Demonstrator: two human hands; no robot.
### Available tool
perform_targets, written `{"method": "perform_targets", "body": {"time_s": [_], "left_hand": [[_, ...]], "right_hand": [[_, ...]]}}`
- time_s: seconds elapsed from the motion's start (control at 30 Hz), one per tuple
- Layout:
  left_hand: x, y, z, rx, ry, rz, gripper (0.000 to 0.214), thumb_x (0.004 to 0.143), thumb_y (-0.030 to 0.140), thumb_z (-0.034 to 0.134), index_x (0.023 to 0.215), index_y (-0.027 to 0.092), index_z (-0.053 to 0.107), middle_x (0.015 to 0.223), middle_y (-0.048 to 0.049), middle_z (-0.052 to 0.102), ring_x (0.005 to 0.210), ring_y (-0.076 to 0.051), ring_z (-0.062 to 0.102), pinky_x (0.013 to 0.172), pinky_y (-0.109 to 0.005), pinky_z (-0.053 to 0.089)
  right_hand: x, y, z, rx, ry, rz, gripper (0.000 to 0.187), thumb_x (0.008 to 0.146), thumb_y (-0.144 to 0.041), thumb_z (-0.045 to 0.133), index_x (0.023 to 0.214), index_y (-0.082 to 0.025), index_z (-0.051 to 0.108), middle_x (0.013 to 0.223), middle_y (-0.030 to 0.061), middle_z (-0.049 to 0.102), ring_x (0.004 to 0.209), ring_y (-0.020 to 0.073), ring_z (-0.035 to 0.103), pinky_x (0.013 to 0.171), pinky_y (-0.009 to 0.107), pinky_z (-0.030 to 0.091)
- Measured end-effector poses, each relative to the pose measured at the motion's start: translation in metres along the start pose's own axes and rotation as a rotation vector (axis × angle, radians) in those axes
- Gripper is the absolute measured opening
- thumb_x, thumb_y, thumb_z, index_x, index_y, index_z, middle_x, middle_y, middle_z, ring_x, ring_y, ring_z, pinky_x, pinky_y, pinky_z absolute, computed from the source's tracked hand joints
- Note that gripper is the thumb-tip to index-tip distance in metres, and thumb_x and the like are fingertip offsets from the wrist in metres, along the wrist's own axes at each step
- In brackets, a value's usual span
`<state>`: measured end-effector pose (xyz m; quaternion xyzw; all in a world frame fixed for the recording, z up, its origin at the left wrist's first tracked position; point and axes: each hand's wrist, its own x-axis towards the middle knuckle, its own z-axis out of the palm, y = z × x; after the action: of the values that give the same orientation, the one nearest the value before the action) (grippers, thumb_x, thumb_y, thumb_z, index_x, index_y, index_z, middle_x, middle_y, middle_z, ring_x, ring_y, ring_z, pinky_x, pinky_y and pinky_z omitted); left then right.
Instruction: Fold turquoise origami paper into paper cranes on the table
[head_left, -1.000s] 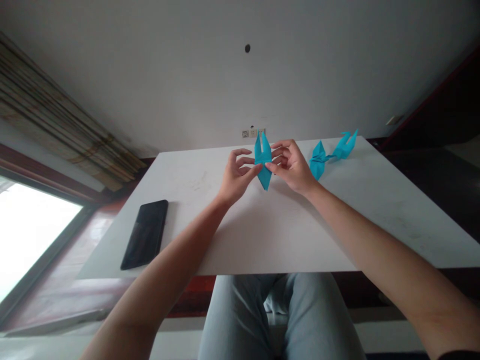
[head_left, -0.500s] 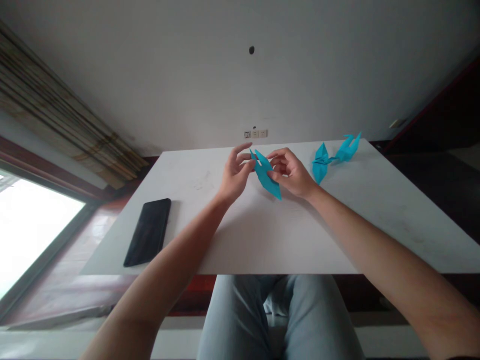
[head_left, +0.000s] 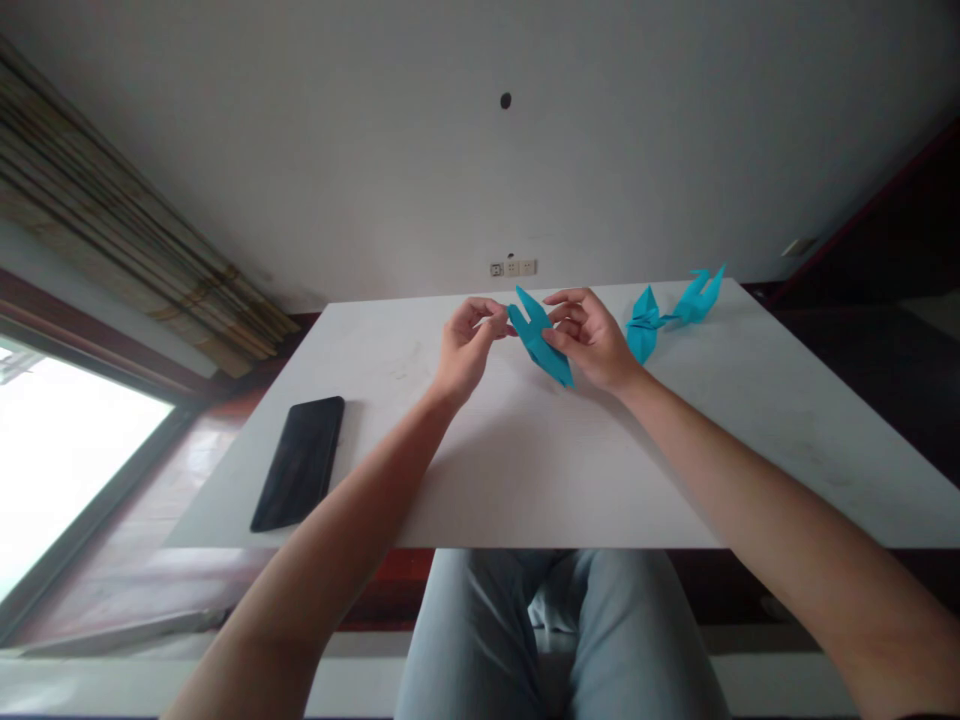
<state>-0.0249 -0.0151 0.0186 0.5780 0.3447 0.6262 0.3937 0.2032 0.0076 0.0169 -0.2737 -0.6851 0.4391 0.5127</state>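
A blue folded-paper piece (head_left: 541,343), an origami crane with two narrow points at its upper end, is held tilted above the table between my hands. My right hand (head_left: 589,338) pinches its right side between thumb and fingers. At its upper left, my left hand (head_left: 474,340) has thumb and index finger closed on the tip of the left point. Just right of my right hand, a blue origami crane (head_left: 643,325) rests on the table with its wings spread. Behind it lies another blue origami crane (head_left: 699,297) with its points upward.
A black tablet or large phone (head_left: 298,465) lies on the white table (head_left: 517,490) at the left, beside my left forearm. Beyond the table's far edge is a grey wall with sockets (head_left: 513,268). A curtain (head_left: 150,220) and a bright window are on the left.
My left fingers, spread before, have curled in and pinch the left point's tip. The held paper has shifted slightly right and turned, and its two points are farther apart.
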Motion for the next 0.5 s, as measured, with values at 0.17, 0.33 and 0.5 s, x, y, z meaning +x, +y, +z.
{"method": "perform_targets", "body": {"time_s": [0.17,0.33,0.5], "left_hand": [[0.0004,0.0023,0.0032,-0.016,0.003,0.018,0.060,0.089,0.075,0.096,0.100,0.022,0.068,0.103,-0.0042,0.078,0.091,-0.018,0.081,0.092,-0.037,0.069],[0.0027,-0.0052,0.0016,-0.018,0.050,0.075,0.060,0.086,0.071,0.100,0.102,0.023,0.068,0.098,-0.0032,0.079,0.092,-0.018,0.082,0.090,-0.035,0.069],[0.0001,-0.0058,0.0008,0.015,0.012,0.062,0.056,0.089,0.068,0.099,0.115,0.025,0.074,0.094,-0.0023,0.080,0.093,-0.019,0.082,0.086,-0.033,0.066]], "right_hand": [[0.0004,0.0008,-0.0004,-0.047,0.033,-0.048,0.061,0.089,-0.068,0.098,0.130,-0.034,0.069,0.100,-0.0019,0.076,0.082,0.0172,0.070,0.074,0.031,0.059],[-0.0009,-0.0008,0.0006,-0.130,0.028,-0.050,0.055,0.089,-0.064,0.098,0.126,-0.031,0.075,0.100,0.0007,0.080,0.096,0.0224,0.077,0.086,0.037,0.063],[-0.0011,-0.0057,0.0006,-0.204,-0.014,-0.027,0.051,0.090,-0.074,0.093,0.113,-0.029,0.083,0.101,0.0032,0.082,0.094,0.0250,0.075,0.091,0.043,0.062]]}}
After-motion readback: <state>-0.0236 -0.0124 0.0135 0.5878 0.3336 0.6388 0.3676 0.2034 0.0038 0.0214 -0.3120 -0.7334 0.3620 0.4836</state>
